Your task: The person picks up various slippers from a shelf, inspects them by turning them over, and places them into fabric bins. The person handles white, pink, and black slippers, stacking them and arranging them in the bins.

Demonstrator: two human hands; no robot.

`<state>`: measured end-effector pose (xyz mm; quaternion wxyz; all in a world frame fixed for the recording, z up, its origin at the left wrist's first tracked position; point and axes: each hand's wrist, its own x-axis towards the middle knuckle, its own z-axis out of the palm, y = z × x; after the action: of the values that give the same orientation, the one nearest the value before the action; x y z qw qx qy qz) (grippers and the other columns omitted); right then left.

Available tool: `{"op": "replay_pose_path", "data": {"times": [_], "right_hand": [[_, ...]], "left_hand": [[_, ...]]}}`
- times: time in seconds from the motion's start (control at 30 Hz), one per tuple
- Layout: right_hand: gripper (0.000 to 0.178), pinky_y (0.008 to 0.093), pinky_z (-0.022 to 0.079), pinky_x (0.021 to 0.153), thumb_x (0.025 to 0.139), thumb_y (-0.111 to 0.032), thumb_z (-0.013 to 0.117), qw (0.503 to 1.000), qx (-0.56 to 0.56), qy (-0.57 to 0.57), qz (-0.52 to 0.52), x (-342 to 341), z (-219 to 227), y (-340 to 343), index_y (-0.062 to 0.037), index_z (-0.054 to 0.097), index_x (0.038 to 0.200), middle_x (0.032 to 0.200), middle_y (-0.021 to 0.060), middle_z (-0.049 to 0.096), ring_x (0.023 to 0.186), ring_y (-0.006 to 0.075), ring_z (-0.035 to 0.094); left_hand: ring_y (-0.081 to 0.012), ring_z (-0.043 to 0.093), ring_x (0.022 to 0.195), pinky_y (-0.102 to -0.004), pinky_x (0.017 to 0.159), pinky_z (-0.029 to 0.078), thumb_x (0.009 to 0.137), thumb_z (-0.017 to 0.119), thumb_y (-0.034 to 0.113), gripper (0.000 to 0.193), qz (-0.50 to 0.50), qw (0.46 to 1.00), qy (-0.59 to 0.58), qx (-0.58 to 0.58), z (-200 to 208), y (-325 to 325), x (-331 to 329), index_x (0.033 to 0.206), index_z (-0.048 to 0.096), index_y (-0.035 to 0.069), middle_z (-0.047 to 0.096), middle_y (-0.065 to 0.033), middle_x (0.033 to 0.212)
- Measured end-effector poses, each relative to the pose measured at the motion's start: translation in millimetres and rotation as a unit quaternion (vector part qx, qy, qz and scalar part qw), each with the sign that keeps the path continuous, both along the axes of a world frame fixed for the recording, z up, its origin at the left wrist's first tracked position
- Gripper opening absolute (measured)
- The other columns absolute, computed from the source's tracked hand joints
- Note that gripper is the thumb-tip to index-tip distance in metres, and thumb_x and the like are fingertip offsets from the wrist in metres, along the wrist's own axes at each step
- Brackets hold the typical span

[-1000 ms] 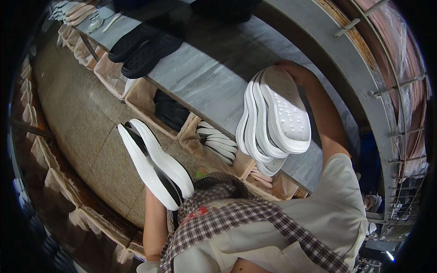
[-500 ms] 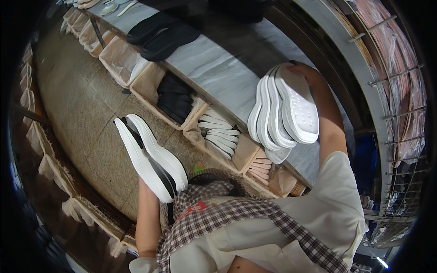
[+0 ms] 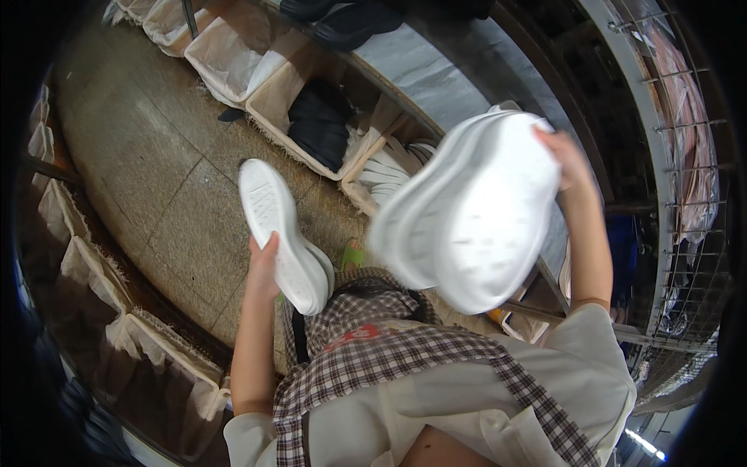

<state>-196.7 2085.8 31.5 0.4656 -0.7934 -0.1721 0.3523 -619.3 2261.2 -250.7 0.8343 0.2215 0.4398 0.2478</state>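
In my left hand [image 3: 263, 268] is a pair of white shoe soles [image 3: 268, 204], held upright over the floor. The thumb lies on the dimpled face of the front sole, and the second one shows behind its lower end. My right hand [image 3: 568, 159] grips the upper end of a fanned stack of white shoe soles [image 3: 494, 226]. Motion blurs this stack, which hangs in front of the grey marbled table [image 3: 416, 66] and hides part of the bins below. The fingers behind both bundles are hidden.
Lined bins run along the table edge, holding black pieces [image 3: 320, 128] and white pieces [image 3: 383, 180]. Black soles [image 3: 354, 25] lie on the table. Another row of lined bins [image 3: 167, 342] curves along the left. A wire rack [image 3: 689, 148] stands at the right.
My right hand has brought its stack away from the table, toward me, and turned it. The pair in my left hand has rotated from edge-on to showing its dimpled face. My view has shifted.
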Motion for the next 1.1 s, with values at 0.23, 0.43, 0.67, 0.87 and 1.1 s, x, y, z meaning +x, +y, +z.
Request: {"op": "replay_pose_path", "data": {"times": [0.23, 0.43, 0.67, 0.87, 1.1], "right_hand": [[0.064, 0.0329, 0.053, 0.085, 0.083, -0.021, 0.068, 0.951, -0.084, 0.283, 0.089, -164.0, -179.2, 50.4, 0.0030, 0.036, 0.134, 0.114, 0.0188, 0.058, 0.103, 0.0253, 0.060], [0.092, 0.0392, 0.039, 0.101, 0.069, -0.021, 0.078, 0.760, -0.211, 0.381, 0.483, -171.1, -252.3, 42.4, -0.0024, 0.024, 0.141, 0.133, 0.0167, 0.042, 0.123, 0.0260, 0.043], [0.106, 0.0427, 0.027, 0.107, 0.059, -0.028, 0.083, 0.737, -0.278, 0.429, 0.442, -171.3, -312.8, 8.3, -0.0044, 0.020, 0.142, 0.138, 0.0160, 0.032, 0.131, 0.0300, 0.027], [0.107, 0.0459, 0.027, 0.110, 0.057, -0.007, 0.080, 0.917, -0.303, 0.250, 0.071, -52.3, -321.4, -77.0, -0.0068, 0.018, 0.144, 0.140, 0.0162, 0.036, 0.130, 0.0313, 0.034], [0.081, 0.0387, 0.036, 0.097, 0.066, -0.014, 0.078, 0.905, -0.208, -0.366, -0.060, 177.2, -507.9, -92.2, 0.0036, 0.033, 0.131, 0.126, 0.0171, 0.044, 0.113, 0.0304, 0.046]], "left_hand": [[-0.0266, 0.060, 0.103, -0.0387, 0.076, 0.057, 0.092, 0.034, 0.048, 0.060, -0.065, 0.932, -0.185, -0.304, -2.9, 13.0, -16.1, 0.138, 0.030, 0.009, 0.052, -0.0184, 0.123], [-0.0228, 0.060, 0.105, -0.0401, 0.087, 0.052, 0.087, 0.057, 0.039, 0.055, -0.092, 0.944, -0.180, -0.260, -45.5, -1.6, -41.6, 0.133, 0.044, 0.010, 0.055, -0.0135, 0.123], [-0.0245, 0.058, 0.104, -0.0370, 0.084, 0.051, 0.084, 0.067, 0.028, 0.069, -0.105, 0.979, 0.033, 0.171, -133.4, -46.7, -29.7, 0.142, 0.031, 0.014, 0.053, -0.0140, 0.125], [-0.0318, 0.041, 0.122, -0.0412, 0.097, 0.040, 0.083, 0.058, -0.002, 0.083, -0.018, 0.965, 0.235, -0.118, -230.0, -37.8, -0.3, 0.147, 0.007, 0.012, 0.028, -0.0217, 0.142], [-0.0336, 0.031, 0.129, -0.0431, 0.105, 0.029, 0.083, 0.064, 0.012, 0.087, -0.010, 0.949, 0.313, 0.027, -320.8, -84.2, 42.8, 0.147, 0.005, 0.007, 0.019, -0.0217, 0.146]]}}
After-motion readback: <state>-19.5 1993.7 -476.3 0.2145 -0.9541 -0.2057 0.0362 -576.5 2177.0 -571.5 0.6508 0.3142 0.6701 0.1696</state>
